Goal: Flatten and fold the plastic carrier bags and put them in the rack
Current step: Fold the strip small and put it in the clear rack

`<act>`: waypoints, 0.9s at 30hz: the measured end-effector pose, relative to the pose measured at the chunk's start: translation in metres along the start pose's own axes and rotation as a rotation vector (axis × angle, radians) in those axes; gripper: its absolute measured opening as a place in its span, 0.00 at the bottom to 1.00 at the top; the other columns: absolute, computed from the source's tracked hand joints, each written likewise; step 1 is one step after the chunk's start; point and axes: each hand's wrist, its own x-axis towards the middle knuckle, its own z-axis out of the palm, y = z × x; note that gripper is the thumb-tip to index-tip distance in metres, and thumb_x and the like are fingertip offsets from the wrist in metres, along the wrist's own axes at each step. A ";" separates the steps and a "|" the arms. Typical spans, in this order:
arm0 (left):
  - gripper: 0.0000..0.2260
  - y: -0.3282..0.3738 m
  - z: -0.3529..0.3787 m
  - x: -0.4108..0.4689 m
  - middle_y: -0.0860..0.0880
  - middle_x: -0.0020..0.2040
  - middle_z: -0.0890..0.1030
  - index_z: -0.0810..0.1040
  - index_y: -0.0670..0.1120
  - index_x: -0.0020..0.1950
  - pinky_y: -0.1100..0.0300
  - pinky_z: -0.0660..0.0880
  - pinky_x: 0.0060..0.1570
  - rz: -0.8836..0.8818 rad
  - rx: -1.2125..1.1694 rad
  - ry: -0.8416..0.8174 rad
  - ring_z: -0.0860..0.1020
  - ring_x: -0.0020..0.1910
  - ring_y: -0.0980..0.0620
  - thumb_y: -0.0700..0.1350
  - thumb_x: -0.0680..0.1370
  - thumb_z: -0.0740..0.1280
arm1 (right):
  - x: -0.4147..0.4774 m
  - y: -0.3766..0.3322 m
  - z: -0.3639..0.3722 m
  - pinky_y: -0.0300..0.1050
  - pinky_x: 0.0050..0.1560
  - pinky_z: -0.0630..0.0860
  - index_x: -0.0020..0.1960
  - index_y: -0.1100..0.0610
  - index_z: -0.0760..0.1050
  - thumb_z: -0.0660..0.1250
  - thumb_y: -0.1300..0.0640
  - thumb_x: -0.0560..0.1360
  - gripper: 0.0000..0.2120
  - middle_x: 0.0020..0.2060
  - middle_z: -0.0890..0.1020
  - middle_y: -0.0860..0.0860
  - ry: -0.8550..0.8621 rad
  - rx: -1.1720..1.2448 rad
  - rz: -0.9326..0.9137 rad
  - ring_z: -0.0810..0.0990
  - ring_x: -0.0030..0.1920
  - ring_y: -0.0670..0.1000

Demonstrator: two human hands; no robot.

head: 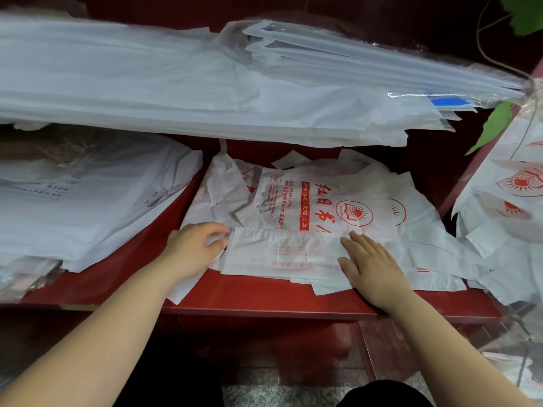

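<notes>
- Head view: your left hand (196, 245) is curling round the left end of the folded bag (282, 251), thumb and fingertips pinching that edge.
- Your right hand (373, 268) is lying flat on the bag's right end, fingers straight and a little apart, pressing down.
- The bag is sitting as a long white strip at the front of the red rack (264, 301), on top of a loose pile (320, 177) of printed bags.
- As I'm reading it, you're flattening the fold. Try sweeping the flat palm from the middle outward so the air is leaving through the open end, while the pinching hand is holding the strip taut.
- The pile underneath is crumpled and slippery-looking, so press straight down rather than pushing sideways, or the whole lot may be sliding with you.
- Now the print: the bag just behind yours is showing big red characters, 红日书, with the next one hidden under your strip.
- Beside them a round red emblem is showing an open book under sun rays.
- A number starting 1553613 is running along the small print; the rest is too fine to read.
- Faint red print is showing through your folded bag, not legible.
</notes>
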 end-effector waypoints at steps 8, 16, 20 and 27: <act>0.25 0.038 0.002 0.051 0.52 0.65 0.72 0.67 0.50 0.67 0.57 0.60 0.66 0.002 0.288 -0.283 0.70 0.64 0.52 0.54 0.73 0.68 | -0.002 -0.001 -0.004 0.45 0.72 0.47 0.73 0.51 0.56 0.58 0.47 0.78 0.26 0.74 0.55 0.49 0.065 0.078 0.047 0.51 0.74 0.50; 0.19 0.050 0.002 0.064 0.50 0.55 0.76 0.73 0.46 0.60 0.59 0.60 0.51 0.001 0.412 -0.394 0.73 0.53 0.50 0.52 0.73 0.69 | 0.027 0.016 -0.042 0.48 0.65 0.59 0.71 0.52 0.59 0.68 0.50 0.71 0.32 0.61 0.73 0.51 -0.117 0.162 0.354 0.67 0.64 0.55; 0.08 0.041 0.000 0.061 0.53 0.40 0.75 0.73 0.51 0.38 0.60 0.60 0.49 0.033 0.340 -0.328 0.71 0.43 0.53 0.51 0.71 0.71 | 0.038 0.020 -0.046 0.51 0.65 0.66 0.63 0.57 0.68 0.70 0.55 0.69 0.24 0.50 0.72 0.51 -0.216 0.288 0.369 0.73 0.55 0.54; 0.11 0.031 -0.008 0.025 0.56 0.37 0.75 0.72 0.52 0.36 0.72 0.64 0.28 0.101 -0.098 -0.217 0.71 0.35 0.62 0.43 0.70 0.73 | 0.047 0.016 -0.059 0.42 0.46 0.68 0.68 0.63 0.66 0.68 0.61 0.72 0.26 0.59 0.75 0.60 -0.134 0.418 0.304 0.76 0.55 0.59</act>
